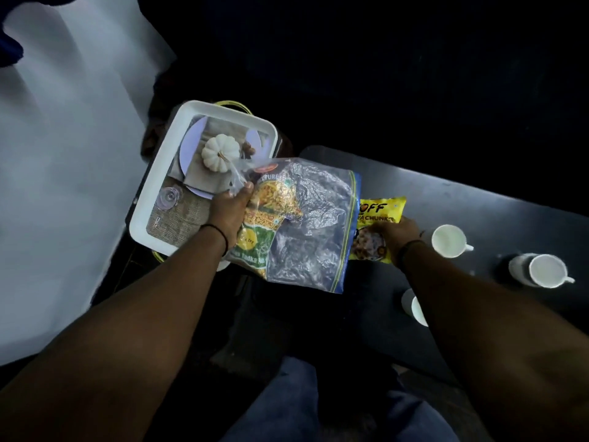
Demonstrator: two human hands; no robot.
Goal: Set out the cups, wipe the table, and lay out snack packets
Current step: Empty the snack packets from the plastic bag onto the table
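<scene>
My left hand (pixel 228 212) grips a clear zip bag (pixel 314 231) by its upper left corner and holds it above the gap between tray and table. Inside the bag lies a green and orange snack packet (pixel 266 215). My right hand (pixel 400 234) rests on a yellow snack packet (pixel 381 212) that lies on the dark table (pixel 497 202), fingers over its lower half. Three white cups stand on the table: one (pixel 447 241) just right of my right hand, one (pixel 546 271) further right, one (pixel 414 306) partly hidden behind my right forearm.
A white tray (pixel 159 183) with a printed pumpkin picture sits left of the bag on a stand with a yellow rim. A pale floor area spreads to the left. My legs in blue trousers (pixel 287 403) are below. The surroundings are very dark.
</scene>
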